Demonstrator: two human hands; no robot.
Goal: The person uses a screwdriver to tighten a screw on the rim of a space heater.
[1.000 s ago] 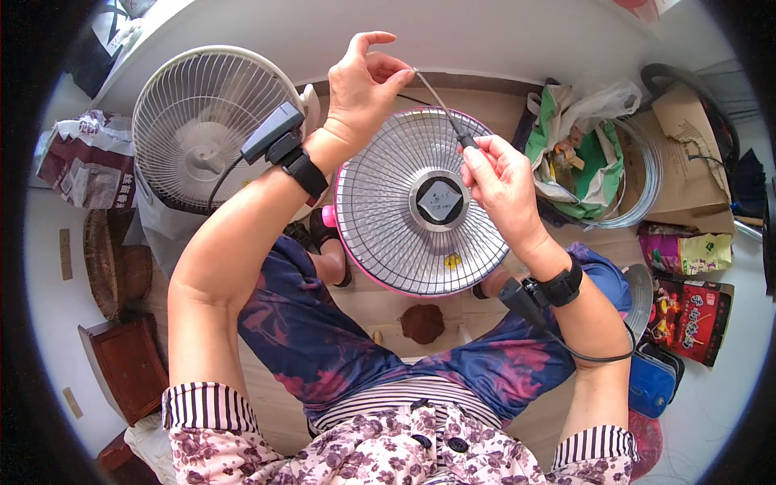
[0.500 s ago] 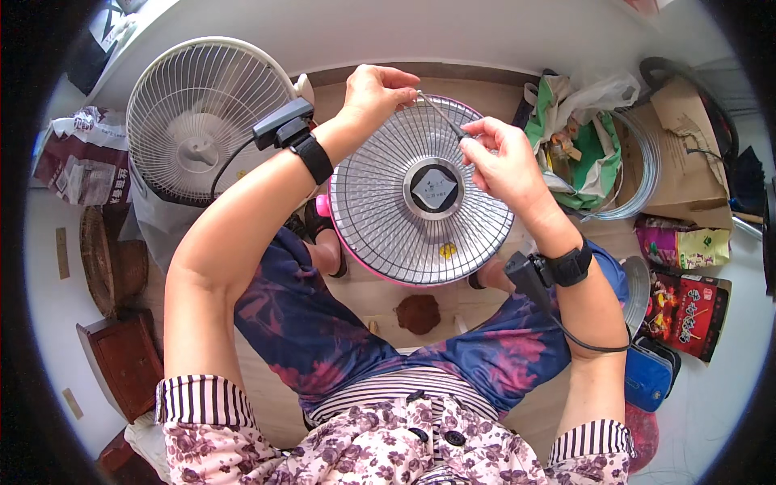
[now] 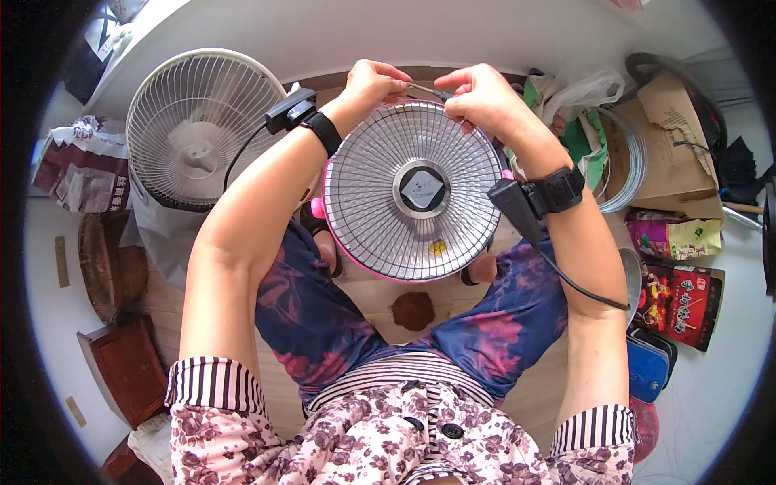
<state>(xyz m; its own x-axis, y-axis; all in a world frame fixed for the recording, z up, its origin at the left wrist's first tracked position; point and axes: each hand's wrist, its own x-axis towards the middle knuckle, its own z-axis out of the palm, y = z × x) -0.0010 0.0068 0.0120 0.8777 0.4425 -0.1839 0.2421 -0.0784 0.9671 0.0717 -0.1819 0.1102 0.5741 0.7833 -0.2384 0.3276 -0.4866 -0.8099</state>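
Note:
A round heater (image 3: 364, 234) with a wire grille, silvery dish and pink rim stands between my legs, its dark-and-silver hub in the middle. Above its far rim, my right hand (image 3: 477, 97) grips a thin screwdriver (image 3: 423, 88), its metal shaft pointing left and dark handle mostly hidden by the fingers. My left hand (image 3: 374, 83) is pinched closed at the shaft's tip, over the far left of the rim. Whatever lies between its fingertips is too small to make out.
A white fan (image 3: 198, 105) stands left of the heater. Beyond my right arm are a coil of clear tubing (image 3: 634, 166), a torn cardboard box (image 3: 671, 145) and a green-and-white bag (image 3: 584, 145). A wooden box (image 3: 129, 368) sits at left; a brown round patch (image 3: 413, 311) lies before the heater.
My right hand has moved up and left, and the screwdriver has swung from a steep slant to nearly level. My left hand stays at its tip. The heater appears slightly further left.

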